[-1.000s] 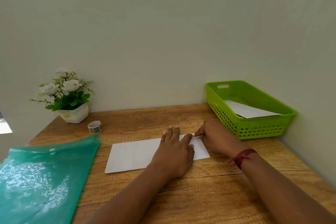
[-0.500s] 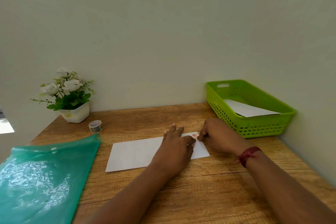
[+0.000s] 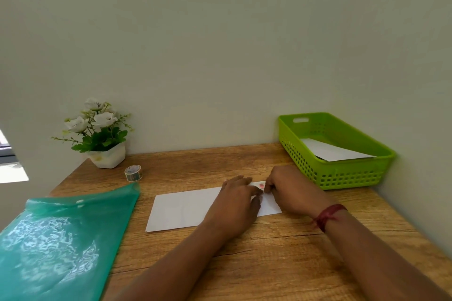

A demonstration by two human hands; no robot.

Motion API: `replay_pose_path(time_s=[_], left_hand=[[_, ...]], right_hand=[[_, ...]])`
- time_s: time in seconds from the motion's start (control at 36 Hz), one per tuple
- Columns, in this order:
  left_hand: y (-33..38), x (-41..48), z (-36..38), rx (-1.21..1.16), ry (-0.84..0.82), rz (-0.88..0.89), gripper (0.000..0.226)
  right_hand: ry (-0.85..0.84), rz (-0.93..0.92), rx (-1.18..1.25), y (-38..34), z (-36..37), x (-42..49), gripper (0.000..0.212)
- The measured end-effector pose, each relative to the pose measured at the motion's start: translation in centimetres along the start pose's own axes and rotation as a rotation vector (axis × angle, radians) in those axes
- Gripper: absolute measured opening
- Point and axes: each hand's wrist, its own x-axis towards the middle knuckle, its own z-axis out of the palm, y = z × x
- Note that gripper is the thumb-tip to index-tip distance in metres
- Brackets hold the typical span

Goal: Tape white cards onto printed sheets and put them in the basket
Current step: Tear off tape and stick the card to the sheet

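Two hands meet at the far right corner of the white sheet [image 3: 186, 208], which lies flat at the middle of the counter [image 3: 244, 264]: the left hand [image 3: 234, 205] is laid on the paper with fingers stretched out and pressing, while the right hand [image 3: 291, 190] is curled, its fingertips pinched on a small tape strip [image 3: 261, 186] with a reddish mark. Taping is judged to be the step in hand. Next the strip must be smoothed down without the paper being shifted, then the sheet carried to the basket [image 3: 342, 176] at the far right corner. No separate card can be made out. Counted: one sheet on the counter, one second sheet [image 3: 335, 151] in the basket, one tape roll [image 3: 133, 173] near the far left corner, one green folder [image 3: 61, 239] at the near left edge, one flower pot [image 3: 107, 157].
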Motion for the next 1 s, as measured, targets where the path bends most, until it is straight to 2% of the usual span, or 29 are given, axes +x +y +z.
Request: replay_pose_path(time_s=[0.14, 0.22, 0.42, 0.56, 0.67, 0.78, 0.92, 1.0], left_hand=[[-0.1, -0.2, -1.3, -0.058, 0.177, -0.088, 0.035], [-0.9, 0.0, -3.7, -0.051, 0.169, -0.161, 0.036], [-4.7, -2.5, -8.2, 0.333, -0.104, -0.357, 0.051], [-7.7, -5.2, -7.6, 0.408, -0.244, -0.402, 0.067], [-7.1, -6.3, -7.2, 0.504, -0.207, -0.398, 0.064], [-6.3, -6.9, -7.0, 0.566, -0.117, -0.4, 0.057], [-5.2, -7.3, -6.9, 0.565, -0.109, -0.451, 0.054], [-4.9, -7.1, -6.8, 0.456, -0.12, -0.531, 0.057]], right_hand=[[0.275, 0.089, 0.099, -1.0, -0.5, -0.5, 0.028], [0.345, 0.046, 0.187, -2.1, -0.4, -1.1, 0.027], [0.154, -0.174, 0.277, -6.9, 0.6, -3.0, 0.04], [-0.002, -0.229, 0.261, -9.5, 0.9, -4.3, 0.054], [0.006, -0.246, 0.214, -10.3, 1.9, -4.4, 0.053], [0.06, -0.203, 0.285, -10.4, 2.5, -4.2, 0.049], [0.088, -0.214, 0.267, -10.0, 3.0, -4.1, 0.043], [0.071, -0.222, 0.246, -9.8, 3.0, -4.1, 0.044]])
